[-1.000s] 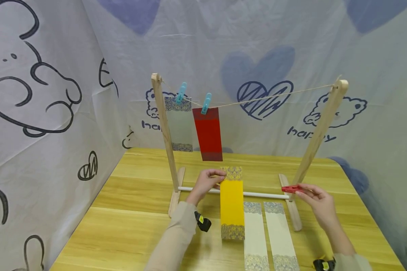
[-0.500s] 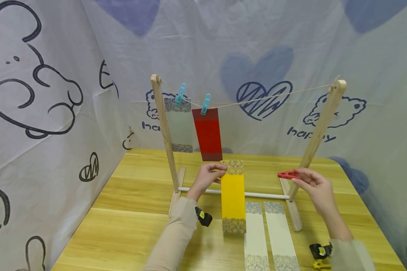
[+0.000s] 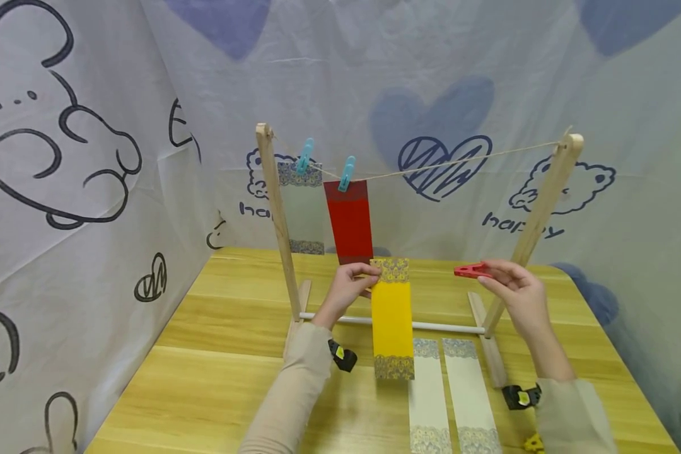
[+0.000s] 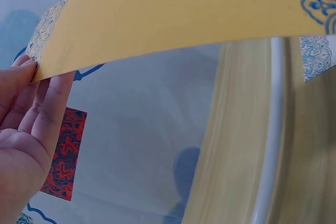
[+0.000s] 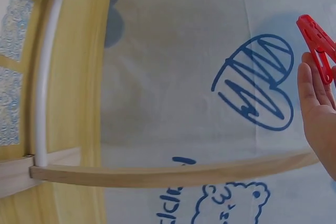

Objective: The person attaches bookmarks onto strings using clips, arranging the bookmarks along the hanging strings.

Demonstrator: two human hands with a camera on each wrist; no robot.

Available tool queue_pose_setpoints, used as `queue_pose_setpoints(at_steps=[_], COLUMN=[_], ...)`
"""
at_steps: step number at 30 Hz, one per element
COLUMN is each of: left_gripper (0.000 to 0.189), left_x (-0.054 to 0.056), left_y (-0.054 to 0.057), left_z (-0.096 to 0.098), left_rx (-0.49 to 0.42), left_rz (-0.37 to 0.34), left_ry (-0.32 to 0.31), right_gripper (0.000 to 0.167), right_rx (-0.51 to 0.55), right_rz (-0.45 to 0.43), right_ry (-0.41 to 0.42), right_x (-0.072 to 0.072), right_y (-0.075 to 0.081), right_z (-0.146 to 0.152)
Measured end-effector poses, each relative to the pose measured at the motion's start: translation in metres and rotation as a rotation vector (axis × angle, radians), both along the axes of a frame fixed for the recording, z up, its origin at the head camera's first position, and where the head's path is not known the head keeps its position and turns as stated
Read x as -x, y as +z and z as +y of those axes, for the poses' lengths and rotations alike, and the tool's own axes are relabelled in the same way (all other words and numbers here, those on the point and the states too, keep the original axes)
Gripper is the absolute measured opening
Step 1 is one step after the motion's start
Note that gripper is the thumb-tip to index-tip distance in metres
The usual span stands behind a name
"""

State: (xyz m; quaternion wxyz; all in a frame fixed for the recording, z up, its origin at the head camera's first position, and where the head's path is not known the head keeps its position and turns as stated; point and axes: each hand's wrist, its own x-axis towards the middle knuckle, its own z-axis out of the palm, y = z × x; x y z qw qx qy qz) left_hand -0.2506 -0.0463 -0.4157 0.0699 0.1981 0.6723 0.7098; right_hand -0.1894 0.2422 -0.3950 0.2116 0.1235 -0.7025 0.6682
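Note:
My left hand (image 3: pixel 347 291) pinches the upper left edge of a yellow paper strip (image 3: pixel 392 318) with patterned ends; the strip hangs in front of the rack. In the left wrist view, thumb and fingers grip the yellow strip (image 4: pixel 157 17) near its patterned end. My right hand (image 3: pixel 519 296) holds a red clothespin (image 3: pixel 471 270) right of the strip, its tip pointing left. The red clothespin (image 5: pixel 316 43) shows at the right edge of the right wrist view. Above, a string (image 3: pixel 459 162) bears a red strip (image 3: pixel 349 221) and a pale strip (image 3: pixel 303 211), each under a blue clothespin (image 3: pixel 347 174).
The string runs between two wooden posts (image 3: pixel 536 227), joined low down by a white rod (image 3: pixel 442 326). Two pale strips (image 3: pixel 429 397) lie side by side on the wooden table (image 3: pixel 164 391). A yellow clothespin (image 3: pixel 535 443) lies by the right sleeve. A printed cloth (image 3: pixel 431 50) hangs behind.
My left hand has raised the yellow strip a little, so its top now overlaps the red strip's lower end. My right hand has moved up and left with the red clothespin.

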Motion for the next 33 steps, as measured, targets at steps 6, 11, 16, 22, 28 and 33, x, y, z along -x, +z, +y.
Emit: queue_pose_setpoints(at_steps=[6, 11, 16, 22, 28, 33], left_gripper=[0.02, 0.02, 0.019, 0.019, 0.02, 0.018], left_x=[0.003, 0.005, 0.007, 0.015, 0.026, 0.028], left_y=[0.005, 0.01, 0.015, 0.014, 0.01, 0.016], left_z=[0.001, 0.001, 0.002, 0.004, 0.007, 0.008], left_rx=[-0.005, -0.011, -0.029, -0.047, -0.066, -0.072], left_rz=[0.01, 0.054, 0.1, 0.1, 0.094, 0.097], left_ry=[-0.006, -0.007, -0.01, 0.003, 0.044, 0.059], right_gripper=[0.031, 0.031, 0.032, 0.03, 0.029, 0.028], right_rx=[-0.105, -0.144, -0.193, -0.164, -0.187, -0.208], right_rz=[0.035, 0.06, 0.089, 0.127, 0.157, 0.217], right_ry=[-0.002, 0.005, -0.001, 0.025, 0.017, 0.034], right_x=[0.008, 0.013, 0.017, 0.022, 0.028, 0.033], right_y=[0.009, 0.018, 0.026, 0.033, 0.042, 0.051], right_z=[-0.005, -0.011, -0.016, -0.021, -0.025, -0.028])
